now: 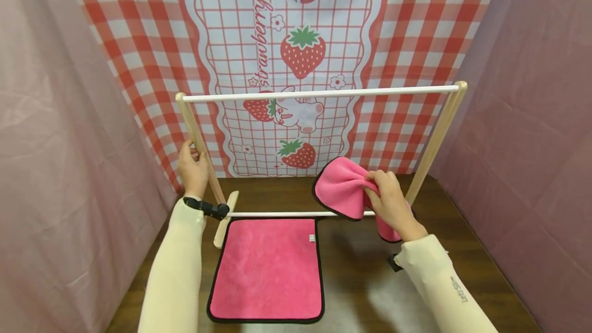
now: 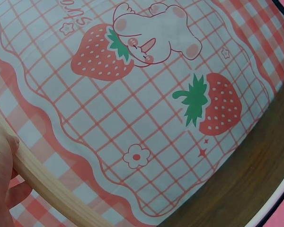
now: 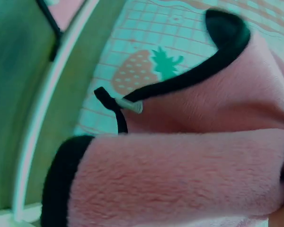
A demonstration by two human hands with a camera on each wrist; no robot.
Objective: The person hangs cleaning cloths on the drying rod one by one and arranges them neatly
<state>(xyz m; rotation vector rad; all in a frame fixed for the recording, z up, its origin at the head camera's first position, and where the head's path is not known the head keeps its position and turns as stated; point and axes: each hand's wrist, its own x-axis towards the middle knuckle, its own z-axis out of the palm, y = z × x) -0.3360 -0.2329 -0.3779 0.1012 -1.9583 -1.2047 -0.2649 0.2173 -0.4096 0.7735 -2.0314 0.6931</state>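
Note:
My left hand [image 1: 192, 168] grips the left wooden post [image 1: 199, 135] of a drying rack partway up; the left wrist view shows fingers around the pale wood [image 2: 47, 189]. In my right hand [image 1: 390, 200] a pink towel [image 1: 342, 186] with black edging is pinched and bunched, held in the air before the rack's right side. Its folds hang loosely in the right wrist view, where a small white tag [image 3: 130, 105] shows on the black edge. A second pink towel [image 1: 268, 271] lies spread flat at the front left, near the lower white bar [image 1: 273, 215].
The rack's upper white bar [image 1: 319, 93] runs between the two posts, with the right post [image 1: 435, 143] leaning outward. Behind it hangs a strawberry-print checked cloth [image 1: 302, 55]. Pink curtains [image 1: 527, 117] flank both sides. Below is a dark wood table [image 1: 444, 220].

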